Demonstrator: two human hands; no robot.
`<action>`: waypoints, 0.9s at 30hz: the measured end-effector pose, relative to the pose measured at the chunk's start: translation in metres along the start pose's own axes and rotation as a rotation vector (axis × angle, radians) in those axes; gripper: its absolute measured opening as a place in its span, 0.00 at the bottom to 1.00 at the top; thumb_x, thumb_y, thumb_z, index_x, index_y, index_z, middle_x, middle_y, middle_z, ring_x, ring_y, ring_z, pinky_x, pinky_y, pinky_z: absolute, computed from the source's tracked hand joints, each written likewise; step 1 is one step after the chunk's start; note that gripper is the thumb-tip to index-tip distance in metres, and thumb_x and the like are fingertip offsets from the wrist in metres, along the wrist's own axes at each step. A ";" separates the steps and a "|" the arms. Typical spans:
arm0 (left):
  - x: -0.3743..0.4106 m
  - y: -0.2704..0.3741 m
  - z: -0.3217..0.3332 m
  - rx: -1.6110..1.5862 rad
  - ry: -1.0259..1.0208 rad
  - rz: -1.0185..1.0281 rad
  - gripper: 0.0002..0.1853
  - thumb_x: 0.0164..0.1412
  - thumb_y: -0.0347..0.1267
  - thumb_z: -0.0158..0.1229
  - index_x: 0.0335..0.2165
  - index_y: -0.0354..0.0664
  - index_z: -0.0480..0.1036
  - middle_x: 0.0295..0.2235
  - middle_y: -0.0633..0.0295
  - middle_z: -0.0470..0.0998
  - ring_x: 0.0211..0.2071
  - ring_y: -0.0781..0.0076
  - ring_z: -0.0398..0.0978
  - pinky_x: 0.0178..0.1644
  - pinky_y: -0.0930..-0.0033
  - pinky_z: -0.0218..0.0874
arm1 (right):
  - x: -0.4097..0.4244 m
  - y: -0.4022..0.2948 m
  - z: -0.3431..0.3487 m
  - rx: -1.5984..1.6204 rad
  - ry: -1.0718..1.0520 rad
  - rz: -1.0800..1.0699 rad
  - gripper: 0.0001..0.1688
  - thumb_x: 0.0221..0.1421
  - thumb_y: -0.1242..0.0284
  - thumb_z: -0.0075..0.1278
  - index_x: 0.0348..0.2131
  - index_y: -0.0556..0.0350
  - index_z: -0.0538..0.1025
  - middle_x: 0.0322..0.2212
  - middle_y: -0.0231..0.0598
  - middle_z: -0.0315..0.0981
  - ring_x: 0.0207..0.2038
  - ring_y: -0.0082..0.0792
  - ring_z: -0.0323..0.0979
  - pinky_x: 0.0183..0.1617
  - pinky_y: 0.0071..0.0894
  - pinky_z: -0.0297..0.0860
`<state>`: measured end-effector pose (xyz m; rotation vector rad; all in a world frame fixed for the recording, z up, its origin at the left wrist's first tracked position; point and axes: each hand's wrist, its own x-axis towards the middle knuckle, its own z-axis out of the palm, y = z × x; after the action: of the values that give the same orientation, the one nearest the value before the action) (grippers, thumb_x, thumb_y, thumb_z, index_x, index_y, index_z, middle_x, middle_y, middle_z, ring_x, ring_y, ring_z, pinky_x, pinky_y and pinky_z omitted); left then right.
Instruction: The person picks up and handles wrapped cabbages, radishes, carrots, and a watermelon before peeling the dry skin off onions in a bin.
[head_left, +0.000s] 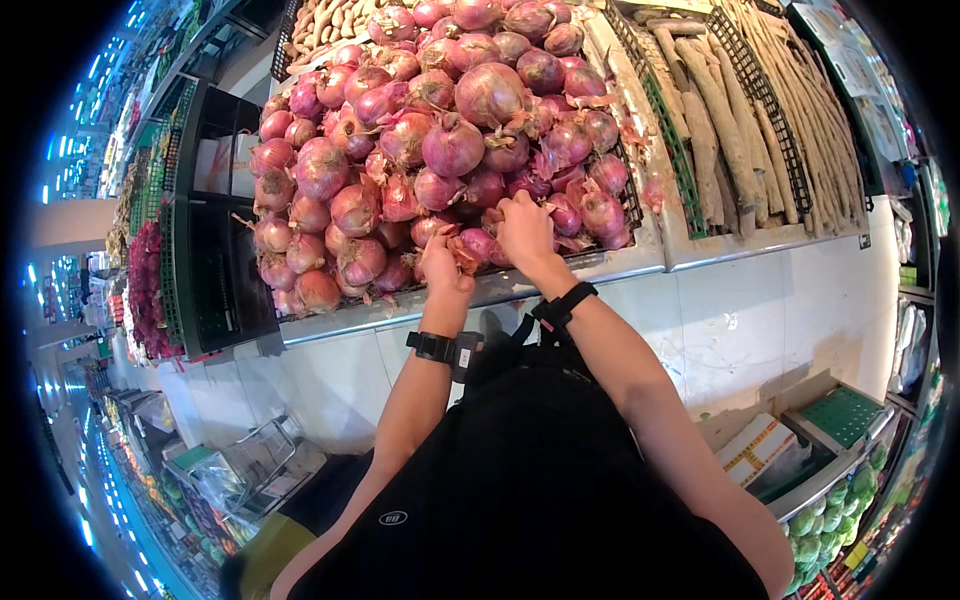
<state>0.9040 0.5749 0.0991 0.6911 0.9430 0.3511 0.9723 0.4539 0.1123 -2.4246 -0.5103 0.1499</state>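
A large heap of red onions (452, 145) fills the display bin before me, many with loose papery skin. My left hand (445, 268) is at the heap's front edge, its fingers closed around some dry reddish onion skin (466, 259). To the right, my right hand (525, 229) reaches down among the front onions with bent fingers. Its fingertips are partly hidden, so what they hold does not show. A small red onion (477, 244) lies between the two hands. Both wrists wear black straps, and the left strap carries a small box.
A metal-edged ledge (637, 264) runs along the bin's front. Right of the onions, crates hold thick brown roots (709, 142) and long thin yams (799, 127). A black crate (225, 277) stands at left. Behind me are a wire cart (262, 457), a carton (757, 450) and green cabbages (832, 517).
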 end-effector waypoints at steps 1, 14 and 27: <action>0.000 -0.002 -0.001 0.069 -0.025 0.016 0.05 0.54 0.28 0.45 0.26 0.42 0.68 0.15 0.66 0.65 0.11 0.77 0.61 0.12 0.75 0.52 | -0.002 0.004 0.001 0.064 0.039 -0.038 0.11 0.39 0.75 0.52 0.29 0.57 0.73 0.28 0.44 0.65 0.30 0.48 0.70 0.33 0.42 0.68; -0.010 0.022 0.022 -0.042 -0.417 -0.349 0.14 0.56 0.41 0.44 0.25 0.45 0.70 0.24 0.66 0.74 0.28 0.72 0.71 0.33 0.71 0.63 | -0.019 -0.039 -0.004 0.303 0.173 -0.469 0.05 0.40 0.78 0.45 0.24 0.61 0.69 0.27 0.41 0.64 0.34 0.42 0.68 0.32 0.37 0.67; 0.022 0.022 0.016 -0.103 -0.320 -0.333 0.10 0.52 0.36 0.44 0.20 0.45 0.63 0.15 0.67 0.64 0.12 0.78 0.60 0.12 0.78 0.51 | -0.027 -0.003 -0.038 0.324 0.298 -0.520 0.13 0.40 0.74 0.50 0.31 0.58 0.72 0.34 0.39 0.68 0.44 0.41 0.63 0.50 0.38 0.58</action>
<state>0.9299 0.5969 0.1069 0.4672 0.7128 -0.0075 0.9558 0.4233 0.1432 -1.8866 -0.8786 -0.3214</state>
